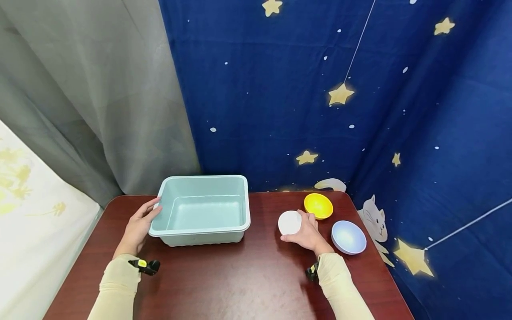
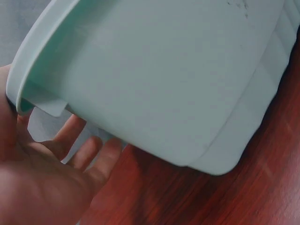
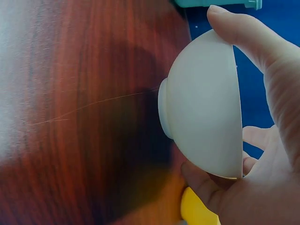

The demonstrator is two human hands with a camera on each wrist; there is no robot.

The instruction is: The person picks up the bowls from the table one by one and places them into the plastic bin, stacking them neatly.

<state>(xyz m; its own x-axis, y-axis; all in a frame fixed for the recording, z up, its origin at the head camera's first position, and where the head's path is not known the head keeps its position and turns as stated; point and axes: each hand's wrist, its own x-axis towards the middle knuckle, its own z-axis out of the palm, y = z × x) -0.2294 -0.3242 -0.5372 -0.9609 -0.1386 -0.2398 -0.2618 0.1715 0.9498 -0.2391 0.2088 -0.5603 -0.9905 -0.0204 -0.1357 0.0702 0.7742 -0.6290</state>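
Observation:
A pale green plastic basin (image 1: 202, 230) stands toward the back left of the table. My left hand (image 1: 138, 224) holds its left rim, the thumb side over the edge and several fingers along the outer wall (image 2: 154, 89). On the right, my right hand (image 1: 306, 231) grips a small white bowl (image 1: 289, 222) between thumb and fingers. In the right wrist view the white bowl (image 3: 206, 103) shows its rounded outside and foot, its foot facing the tabletop. A yellow bowl (image 1: 318, 206) sits just behind this hand, and a light blue bowl (image 1: 349, 238) to its right.
The dark red-brown wooden table (image 1: 224, 284) ends at a back edge close behind the basin. A grey curtain (image 1: 140, 89) and a blue star-patterned curtain (image 1: 272, 102) hang behind it. White patterned cloth (image 1: 36, 222) lines the left side.

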